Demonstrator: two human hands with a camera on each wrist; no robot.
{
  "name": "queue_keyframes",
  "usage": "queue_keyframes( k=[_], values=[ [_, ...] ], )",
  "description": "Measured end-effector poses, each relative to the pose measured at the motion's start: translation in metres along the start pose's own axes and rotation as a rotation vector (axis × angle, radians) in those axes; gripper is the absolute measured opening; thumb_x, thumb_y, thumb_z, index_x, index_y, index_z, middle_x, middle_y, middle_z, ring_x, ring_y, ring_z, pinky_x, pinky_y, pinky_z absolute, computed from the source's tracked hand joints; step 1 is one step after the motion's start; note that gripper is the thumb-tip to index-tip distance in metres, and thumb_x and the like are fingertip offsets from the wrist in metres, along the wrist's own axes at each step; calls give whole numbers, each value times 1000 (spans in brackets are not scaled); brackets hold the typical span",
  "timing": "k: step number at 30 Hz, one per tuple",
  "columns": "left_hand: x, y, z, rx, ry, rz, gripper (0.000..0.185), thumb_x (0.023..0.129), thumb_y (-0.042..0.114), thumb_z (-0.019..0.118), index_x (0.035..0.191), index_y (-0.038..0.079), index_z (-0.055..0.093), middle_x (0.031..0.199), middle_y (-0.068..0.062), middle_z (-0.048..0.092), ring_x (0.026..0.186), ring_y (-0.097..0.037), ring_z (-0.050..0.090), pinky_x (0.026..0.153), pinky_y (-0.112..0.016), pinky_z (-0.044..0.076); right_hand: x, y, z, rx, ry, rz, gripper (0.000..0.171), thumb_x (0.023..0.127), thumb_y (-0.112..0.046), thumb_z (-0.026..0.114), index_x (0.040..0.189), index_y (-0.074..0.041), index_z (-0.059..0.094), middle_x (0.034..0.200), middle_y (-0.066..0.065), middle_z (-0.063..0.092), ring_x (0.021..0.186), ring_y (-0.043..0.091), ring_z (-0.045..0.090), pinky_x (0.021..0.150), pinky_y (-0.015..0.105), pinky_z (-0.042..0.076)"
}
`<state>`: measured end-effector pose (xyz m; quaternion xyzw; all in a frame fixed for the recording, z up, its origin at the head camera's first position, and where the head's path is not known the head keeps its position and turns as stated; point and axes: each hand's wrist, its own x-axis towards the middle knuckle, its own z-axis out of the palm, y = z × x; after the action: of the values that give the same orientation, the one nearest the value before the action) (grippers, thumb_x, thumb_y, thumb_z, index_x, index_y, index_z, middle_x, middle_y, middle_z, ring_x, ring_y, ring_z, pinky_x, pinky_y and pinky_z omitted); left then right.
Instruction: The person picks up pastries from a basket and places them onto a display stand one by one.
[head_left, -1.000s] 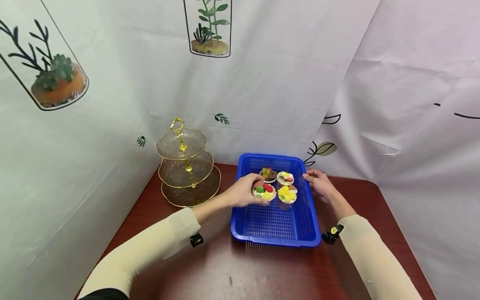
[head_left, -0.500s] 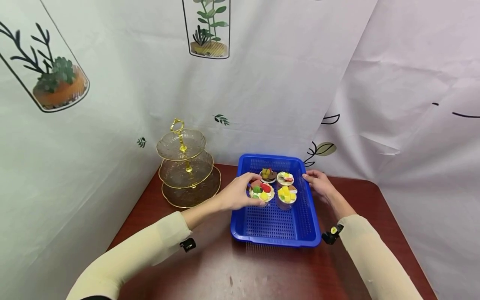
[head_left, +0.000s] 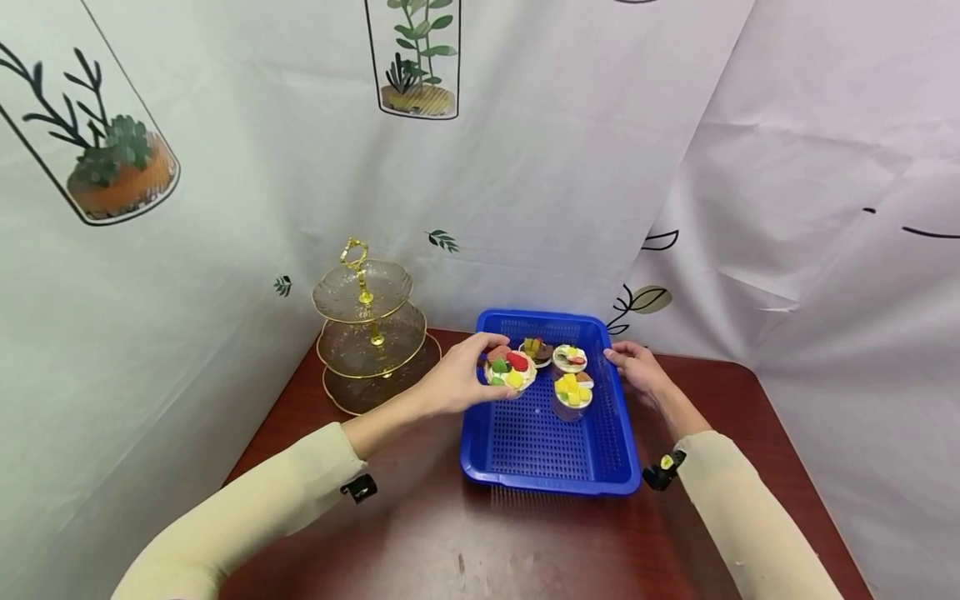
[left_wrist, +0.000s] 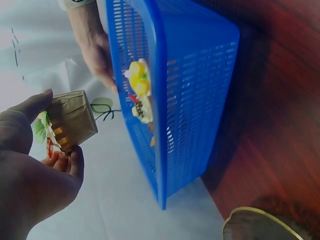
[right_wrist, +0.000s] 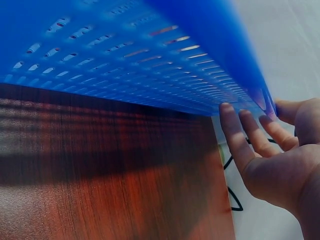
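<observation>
My left hand [head_left: 459, 379] grips a fruit-topped cupcake [head_left: 510, 371] in a brown paper case [left_wrist: 72, 120], lifted over the left rim of the blue basket [head_left: 525, 450]. Three more fruit cupcakes sit in the basket's far half: one with yellow cubes [head_left: 573, 390], one with a chocolate top [head_left: 536, 348], one with a white top [head_left: 570, 358]. My right hand [head_left: 633, 367] rests against the basket's right wall, its straight fingers [right_wrist: 240, 142] lying along the outside and the thumb over the rim.
A three-tier glass and gold cake stand [head_left: 371, 333] stands at the table's back left, near the basket. The dark red wooden table [head_left: 480, 550] is enclosed by white printed curtains [head_left: 225, 208] at the back and both sides.
My left hand has lifted the cupcake out of the basket's middle and carried it up and leftward toward the basket's left rim. The right hand has stayed on the basket.
</observation>
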<state>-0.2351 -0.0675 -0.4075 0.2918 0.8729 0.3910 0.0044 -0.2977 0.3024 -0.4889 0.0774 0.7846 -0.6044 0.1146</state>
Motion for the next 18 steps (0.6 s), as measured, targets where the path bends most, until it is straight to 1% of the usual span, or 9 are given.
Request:
queue_keyframes(
  k=[4,6,10,14,18],
  values=[
    [-3,1,-14,4,49,0,80,84,35,92,149,7,55,139,-9,63,117,-23,63,100,-44,56,-1,0,-1,-20,7,3,49,112,-31,54,148,1,45,127,16,61,101,20,67,81,36,62],
    [-3,0,-20,-6,71,-7,80,84,33,92,149,6,55,137,-10,63,113,-23,65,95,-42,58,-2,1,-2,-31,7,-1,50,113,-32,54,148,1,45,129,18,61,102,21,67,81,37,62],
    [-5,-4,-32,-17,96,-21,81,84,33,93,149,5,54,136,-10,64,110,-21,65,90,-38,59,-2,1,-2,-40,7,2,48,113,-32,54,147,1,45,129,18,60,102,22,67,81,37,62],
    [-8,-6,-43,-43,120,-29,80,84,33,93,147,5,54,135,-9,65,107,-21,67,88,-37,60,-2,0,-1,-45,8,1,48,113,-32,54,147,0,45,128,17,60,102,23,67,82,36,62],
    [-10,-6,-56,-44,159,-34,80,83,30,93,147,3,54,133,-11,66,102,-24,70,86,-39,60,-1,-1,0,-45,7,-3,48,113,-32,54,147,0,45,127,16,61,103,23,67,82,36,62]
  ],
)
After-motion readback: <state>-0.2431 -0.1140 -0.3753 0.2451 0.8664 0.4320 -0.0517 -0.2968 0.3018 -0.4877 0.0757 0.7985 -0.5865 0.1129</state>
